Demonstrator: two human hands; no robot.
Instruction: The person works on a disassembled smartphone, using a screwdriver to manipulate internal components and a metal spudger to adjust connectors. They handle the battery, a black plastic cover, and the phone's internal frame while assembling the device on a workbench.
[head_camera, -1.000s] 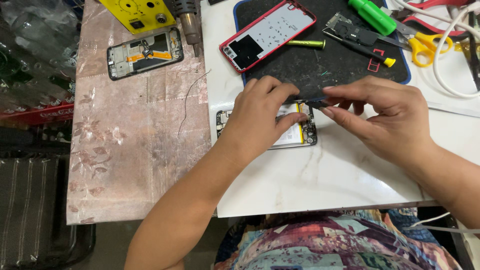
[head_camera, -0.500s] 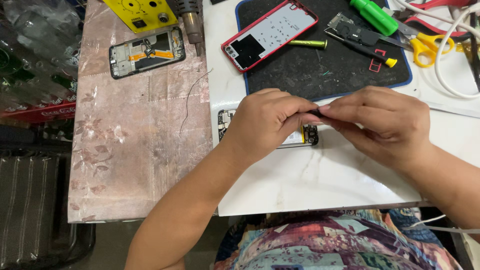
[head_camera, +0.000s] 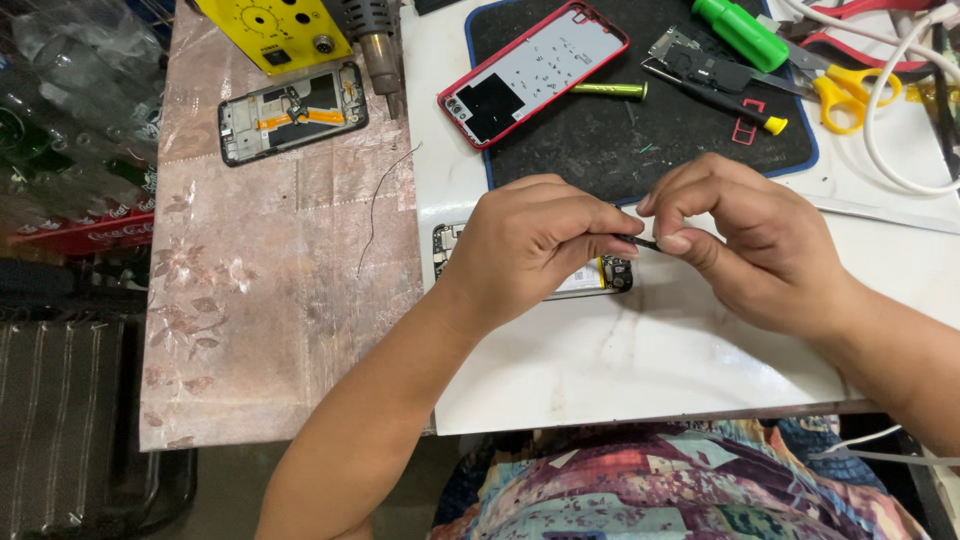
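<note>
Our left hand and right hand pinch the ends of a thin dark strip above an opened phone on the white table. We judge the strip light, bendy and fragile, best held by its ends. Our hands hide most of it.

Red-rimmed phone back; black mat, blue edge; pink floral cloth; yellow scissors.
</note>
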